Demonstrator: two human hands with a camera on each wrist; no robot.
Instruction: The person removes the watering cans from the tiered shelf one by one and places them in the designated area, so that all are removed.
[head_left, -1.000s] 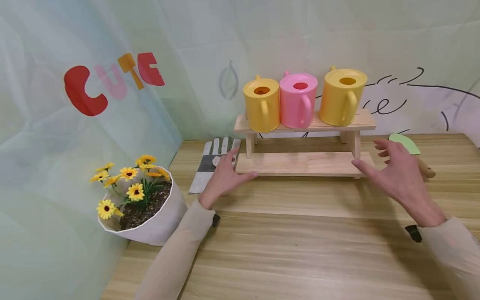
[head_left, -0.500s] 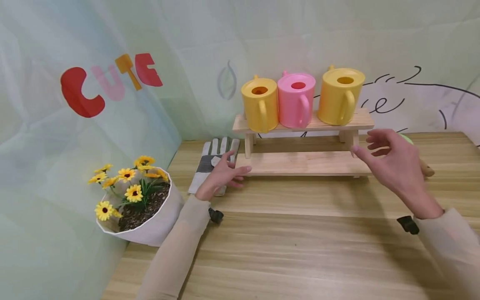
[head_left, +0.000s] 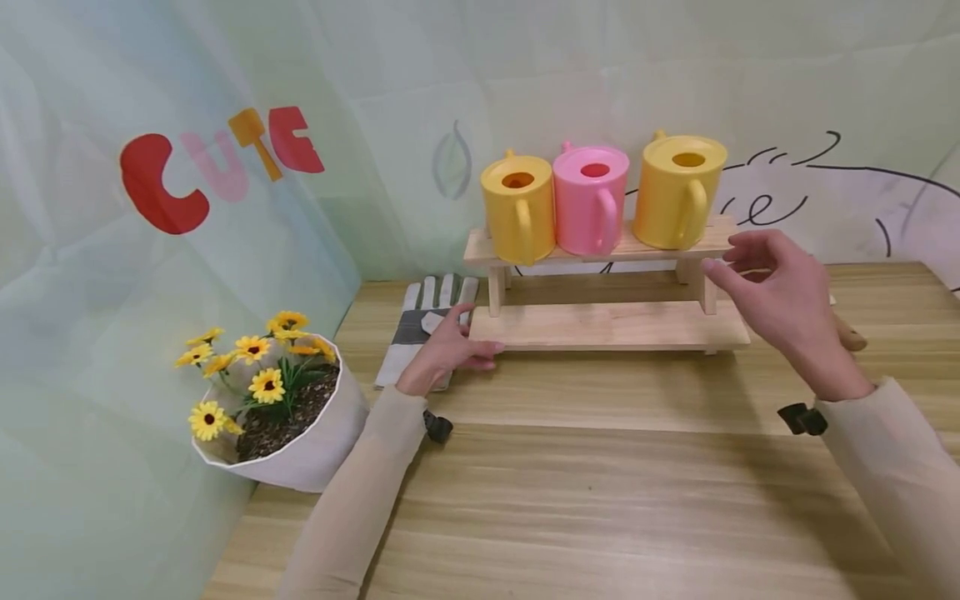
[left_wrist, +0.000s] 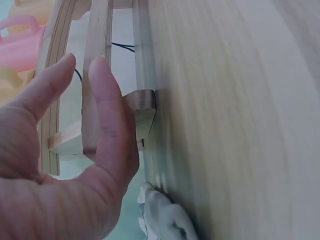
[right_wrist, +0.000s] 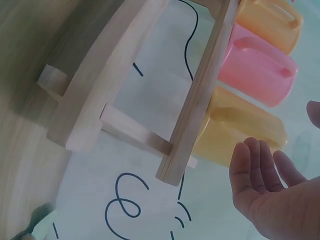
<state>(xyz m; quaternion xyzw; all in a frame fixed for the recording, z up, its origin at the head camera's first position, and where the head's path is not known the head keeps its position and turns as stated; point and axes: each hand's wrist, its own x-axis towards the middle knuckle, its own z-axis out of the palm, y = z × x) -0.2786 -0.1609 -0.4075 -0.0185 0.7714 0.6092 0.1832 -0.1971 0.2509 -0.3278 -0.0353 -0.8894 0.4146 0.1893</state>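
Three plastic watering cans stand on the top board of a two-tier wooden shelf [head_left: 607, 325]: a left yellow watering can [head_left: 519, 212], a pink watering can [head_left: 591, 204] and a right yellow watering can [head_left: 678, 196]. At the shelf's lower left end is my left hand [head_left: 444, 350], its thumb and fingers spread about the lower board; whether they press it I cannot tell. Raised beside the upper right end, my right hand [head_left: 780, 292] holds nothing. In the right wrist view its fingers [right_wrist: 252, 170] bend slightly, near the right yellow watering can [right_wrist: 240, 127].
A grey-and-white work glove [head_left: 408, 333] lies left of the shelf, partly behind my left hand. Farther left stands a white pot [head_left: 330, 433] of yellow flowers. A small tool's wooden handle [head_left: 851, 335] shows behind my right hand. Printed fabric [head_left: 405, 100] hangs behind.
My right hand has risen towards the top board's right end and now hides the tool's green blade. My left hand has shifted slightly, its thumb and fingers drawing closer together.
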